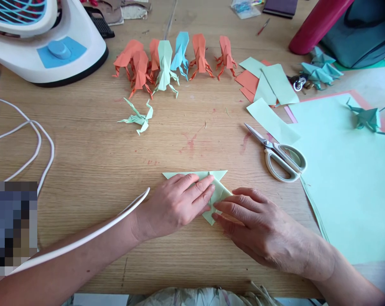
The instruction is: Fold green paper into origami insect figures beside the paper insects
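Observation:
A pale green sheet of origami paper point(222, 193), folded into a pointed shape, lies on the table in front of me. My left hand point(182, 197) reaches over it from the left, with its fingers close together and holding the paper down against the wood. From the right, my right hand point(256, 225) grips the slanted right edge of the paper between curled fingers and thumb. Part of the fold is hidden beneath both hands. A white cable point(93, 239) runs across my left forearm.
Scissors point(276, 157) lie right of my hands, beside large green sheets point(354, 182) and cut paper pieces point(275, 83). Several folded figures point(198, 55) stand in a back row. A green folded figure point(138, 117) lies nearer. A white fan point(68, 46) stands back left.

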Demonstrator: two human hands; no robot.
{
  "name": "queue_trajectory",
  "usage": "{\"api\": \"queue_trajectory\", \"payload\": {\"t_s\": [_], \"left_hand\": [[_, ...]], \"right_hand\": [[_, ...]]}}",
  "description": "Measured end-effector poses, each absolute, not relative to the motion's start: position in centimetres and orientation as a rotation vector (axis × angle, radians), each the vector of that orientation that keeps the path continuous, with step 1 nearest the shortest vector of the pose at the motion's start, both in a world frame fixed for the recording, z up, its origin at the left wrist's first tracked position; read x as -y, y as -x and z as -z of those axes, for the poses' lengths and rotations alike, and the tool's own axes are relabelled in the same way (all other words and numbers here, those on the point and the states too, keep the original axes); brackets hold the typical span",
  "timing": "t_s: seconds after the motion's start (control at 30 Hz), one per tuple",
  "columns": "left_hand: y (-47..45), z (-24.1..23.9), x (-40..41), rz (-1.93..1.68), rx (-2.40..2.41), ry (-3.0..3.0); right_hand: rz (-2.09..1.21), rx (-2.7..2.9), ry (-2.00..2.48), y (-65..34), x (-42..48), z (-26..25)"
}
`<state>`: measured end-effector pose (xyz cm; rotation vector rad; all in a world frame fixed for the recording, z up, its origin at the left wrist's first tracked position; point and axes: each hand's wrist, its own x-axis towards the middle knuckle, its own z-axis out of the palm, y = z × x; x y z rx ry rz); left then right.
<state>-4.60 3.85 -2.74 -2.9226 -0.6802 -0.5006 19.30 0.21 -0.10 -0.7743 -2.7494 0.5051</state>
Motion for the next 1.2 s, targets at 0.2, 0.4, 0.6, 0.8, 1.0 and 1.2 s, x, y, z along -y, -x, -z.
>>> {"api": "queue_trajectory", "payload": {"t_s": [0.2, 0.4, 0.6, 0.8, 1.0, 1.2], "left_hand": [[4.52, 2.87, -3.8, 0.69, 0.526, 2.971], [4.89, 2.29, -3.79, 0.606, 0.513, 2.978], [5.04, 2.31, -3.57, 0.6, 0.516, 2.978], [4.99, 2.34, -3.54, 0.574, 0.524, 2.978], [4.94, 2.26, -3.48, 0.56, 0.527, 2.973], [4.86, 2.25, -3.33, 0.534, 0.528, 2.975]], "right_hand": [[-0.518, 2.723, 0.774, -19.31, -0.24, 0.06], [-0.5, 2.733, 0.761, -19.32, -0.19, 0.14], [-0.486, 2.738, 0.751, -19.33, -0.18, 0.25], [-0.475, 2.74, 0.753, -19.37, -0.11, 0.27], [-0.474, 2.737, 0.753, -19.33, -0.17, 0.3], [-0.508, 2.729, 0.768, -19.11, -0.14, 0.13]]}}
